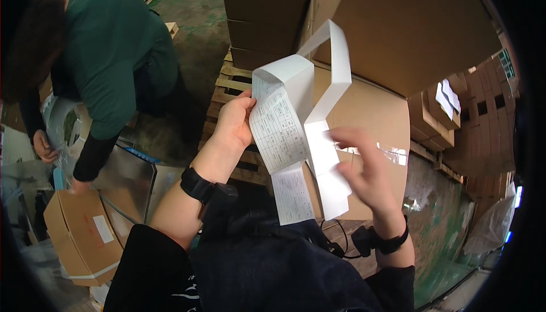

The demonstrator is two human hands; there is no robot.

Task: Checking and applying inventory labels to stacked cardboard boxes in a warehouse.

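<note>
A long folded strip of printed label sheets [277, 124] hangs in front of me, with tables of small print on its near face. My left hand [234, 120] grips its left edge between thumb and fingers. The strip's blank white part [340, 56] loops upward on the right and comes down again in folds. Beside those lower folds is my right hand [368, 170], blurred by motion. Its fingers look spread, and nothing shows between them; whether a fingertip touches the paper is unclear. Beneath the strip is a large cardboard box [369, 113] with clear tape.
Stacked cartons [264, 11] stand ahead beside a wooden pallet [227, 79]. At left, a person in a green top [114, 50] leans over an orange-brown carton [85, 235] near a roll of clear film [71, 121]. More boxes [432, 113] with papers on top stand at right.
</note>
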